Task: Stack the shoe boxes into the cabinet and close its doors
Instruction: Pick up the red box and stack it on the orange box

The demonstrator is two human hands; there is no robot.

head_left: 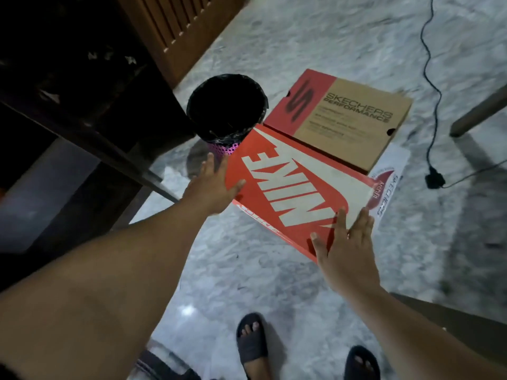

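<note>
An orange Nike shoe box point(290, 187) lies on the marble floor in the middle of the head view. My left hand point(212, 187) holds its left end, thumb on the lid and fingers down the side. My right hand point(347, 242) lies flat with straight fingers against the box's near right corner. Behind it sits a brown and red Skechers box point(340, 111). A white Skechers box point(388, 185) shows under and to the right of the Nike box. The dark wooden cabinet point(82, 105) stands at the left, its slatted door point(175, 28) swung open.
A black-lined bin with a pink base point(226, 111) stands just left of the boxes, close to my left hand. A black cable and plug point(434, 179) trail on the floor at right. A furniture leg point(477, 113) stands far right. My sandalled feet point(252, 344) are below.
</note>
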